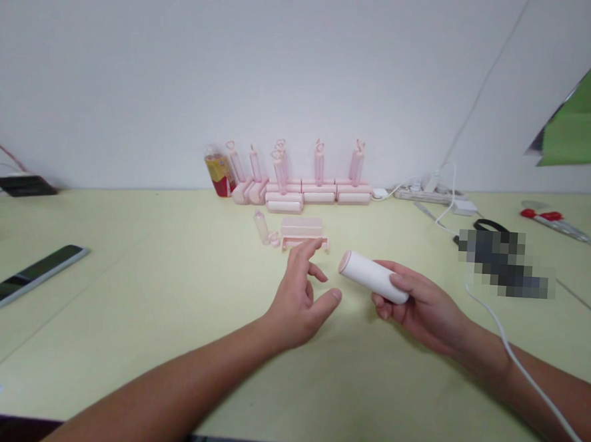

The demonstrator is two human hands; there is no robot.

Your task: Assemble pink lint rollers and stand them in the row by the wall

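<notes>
My right hand (421, 302) is wrapped round a white lint-roller roll (375, 276) with a pink end, tilted up to the left above the table. My left hand (303, 295) is just left of that end, thumb and fingers apart, with nothing in it. Beyond its fingertips lie a translucent pink cover (302, 227) and an open pink holder (328, 245), which my fingers partly hide. Next to them is a clear pink handle (261, 227) with a small pink loop piece (274, 240).
Along the wall stand several pink lint rollers (319, 189) with upright handles, beside a yellow-red bottle (219, 173). A phone (32, 275) lies left. To the right are a power strip (430, 192), red-handled scissors (558, 224) and a white cable (503, 340) crossing my right forearm.
</notes>
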